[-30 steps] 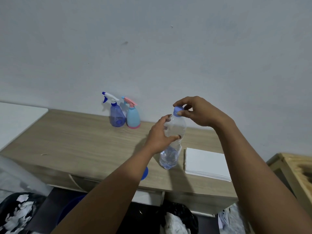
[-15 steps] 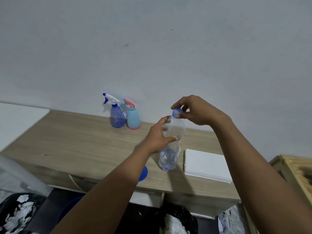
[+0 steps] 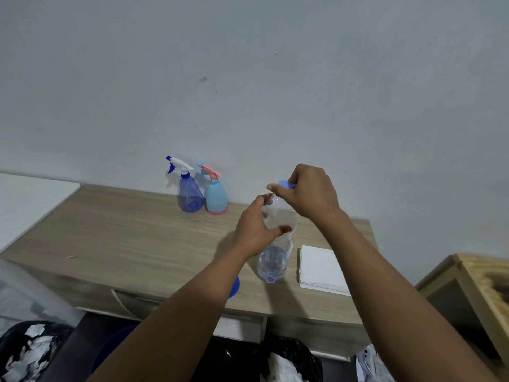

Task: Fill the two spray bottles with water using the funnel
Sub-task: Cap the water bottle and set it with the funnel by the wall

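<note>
A clear plastic water bottle (image 3: 275, 244) stands upright on the wooden bench (image 3: 124, 238), near its front edge. Water shows in its lower part, and the upper part looks clear and empty. The left hand (image 3: 254, 230) wraps its grip round the bottle's upper body, thumb on the near side and fingers curled behind. The right hand (image 3: 311, 193) is above it, its grip closed in a pinch on the blue cap (image 3: 284, 184) at the bottle's neck. Whether the cap is loose or tight cannot be told.

The two spray bottles stand side by side at the back of the bench against the wall (image 3: 275, 92), well apart from the hands. The blue spray bottle (image 3: 190, 195) on the left is translucent with a white and blue trigger head; no water level can be made out in it. The pale blue spray bottle (image 3: 216, 198) touching its right side is opaque with a pink trigger and pink base, so its contents are hidden.

The blue funnel (image 3: 235, 288) lies at the bench's front edge, mostly covered by the left forearm. A stack of white paper (image 3: 321, 267) lies just right of the water bottle. Below the bench sit black bags (image 3: 24, 351) holding white scraps, and a wooden crate (image 3: 482, 282) stands to the right.
</note>
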A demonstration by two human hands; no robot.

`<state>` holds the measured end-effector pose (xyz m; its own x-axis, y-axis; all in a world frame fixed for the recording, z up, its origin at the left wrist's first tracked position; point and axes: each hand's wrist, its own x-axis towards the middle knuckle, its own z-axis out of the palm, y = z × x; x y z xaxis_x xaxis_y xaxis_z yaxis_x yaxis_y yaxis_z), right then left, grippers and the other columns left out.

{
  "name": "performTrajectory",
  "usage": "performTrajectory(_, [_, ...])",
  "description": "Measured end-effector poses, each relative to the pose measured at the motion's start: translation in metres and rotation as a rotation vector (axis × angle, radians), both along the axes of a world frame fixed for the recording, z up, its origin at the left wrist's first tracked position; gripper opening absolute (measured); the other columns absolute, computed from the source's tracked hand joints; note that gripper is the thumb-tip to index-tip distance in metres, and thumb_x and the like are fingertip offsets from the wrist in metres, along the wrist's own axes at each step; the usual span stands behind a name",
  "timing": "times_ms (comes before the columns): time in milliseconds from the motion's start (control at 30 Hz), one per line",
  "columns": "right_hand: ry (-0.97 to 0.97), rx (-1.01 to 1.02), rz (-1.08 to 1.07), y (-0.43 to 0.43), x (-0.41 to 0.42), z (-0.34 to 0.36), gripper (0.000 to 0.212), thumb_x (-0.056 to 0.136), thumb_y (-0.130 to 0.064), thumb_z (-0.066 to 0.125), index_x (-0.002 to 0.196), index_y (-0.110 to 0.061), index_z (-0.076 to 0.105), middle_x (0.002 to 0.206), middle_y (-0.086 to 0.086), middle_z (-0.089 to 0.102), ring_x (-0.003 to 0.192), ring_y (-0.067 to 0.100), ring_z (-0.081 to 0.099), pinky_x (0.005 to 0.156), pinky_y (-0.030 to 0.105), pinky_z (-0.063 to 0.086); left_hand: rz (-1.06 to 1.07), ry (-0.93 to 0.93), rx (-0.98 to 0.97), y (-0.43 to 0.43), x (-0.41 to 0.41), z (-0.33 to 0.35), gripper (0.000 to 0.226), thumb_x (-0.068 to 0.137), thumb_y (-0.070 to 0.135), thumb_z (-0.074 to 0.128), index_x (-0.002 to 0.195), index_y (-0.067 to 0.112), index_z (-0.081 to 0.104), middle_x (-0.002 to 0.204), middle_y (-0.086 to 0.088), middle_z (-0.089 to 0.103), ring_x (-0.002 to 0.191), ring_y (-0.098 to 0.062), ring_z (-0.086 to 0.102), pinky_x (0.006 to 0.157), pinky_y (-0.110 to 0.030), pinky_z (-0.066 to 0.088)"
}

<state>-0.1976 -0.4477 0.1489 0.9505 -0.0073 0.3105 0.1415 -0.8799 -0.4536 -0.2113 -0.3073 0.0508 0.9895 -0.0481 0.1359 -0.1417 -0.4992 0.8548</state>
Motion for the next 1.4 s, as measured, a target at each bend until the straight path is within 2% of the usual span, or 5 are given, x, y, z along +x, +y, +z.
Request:
performTrajectory(200, [0.116,0.349,0.233,-0.004,-0.003,-0.016,0.047,0.09,-0.045,0.067,0.13,-0.02,0.062,0.115,-0.004,0.061,0.084,0.002,0.057,0.073,0.009,0.04,-0.026,0.016,-0.023,0.003,0.0,0.001,0.085,0.069,0.041,0.087,0.14,0.029,0.04,0.137,0.014,0.052,0.111,-0.01,0.057,0.093,-0.029,0.05])
performTrajectory(467, [0.031,0.57,0.087,0.01,-0.002,-0.026,0.038,0.074,-0.04,0.085,0.094,-0.013,0.068,0.088,-0.004,0.067,0.074,0.009,0.061,0.067,0.02,0.05,0.006,0.011,0.02,-0.002,0.0,-0.003,0.088,0.069,0.045,0.086,0.141,0.03,0.038,0.14,0.014,0.051,0.115,-0.011,0.056,0.097,-0.037,0.052])
performTrajectory(900, [-0.07,0.728,0.066,0.009,-0.008,-0.045,0.035,0.081,-0.033,0.081,0.108,-0.016,0.069,0.1,-0.002,0.068,0.076,0.007,0.058,0.068,0.011,0.045,0.033,-0.034,0.017,-0.006,0.002,-0.003,0.089,0.065,0.048,0.087,0.139,0.029,0.04,0.137,0.013,0.053,0.112,-0.01,0.058,0.095,-0.039,0.054])
performTrajectory(1133, [-0.082,0.705,-0.007,0.004,-0.037,-0.094,0.086,0.066,-0.046,0.088,0.14,-0.033,0.046,0.115,-0.012,0.046,0.086,0.004,0.051,0.075,0.011,0.045,-0.026,0.077,0.026,0.029,-0.016,-0.028,0.13,0.048,0.059,0.088,0.151,0.045,0.01,0.155,0.012,0.031,0.135,-0.01,0.038,0.108,-0.037,0.041])
performTrajectory(1400, [0.277,0.714,-0.01,0.012,-0.072,-0.204,0.109,0.056,-0.043,0.094,0.146,-0.027,0.034,0.137,-0.003,0.043,0.123,0.009,0.049,0.101,0.03,0.047,0.241,0.267,0.386,0.094,-0.07,-0.135,0.109,0.05,0.077,0.076,0.14,0.02,0.049,0.131,-0.002,0.057,0.121,-0.025,0.051,0.098,-0.041,0.043])
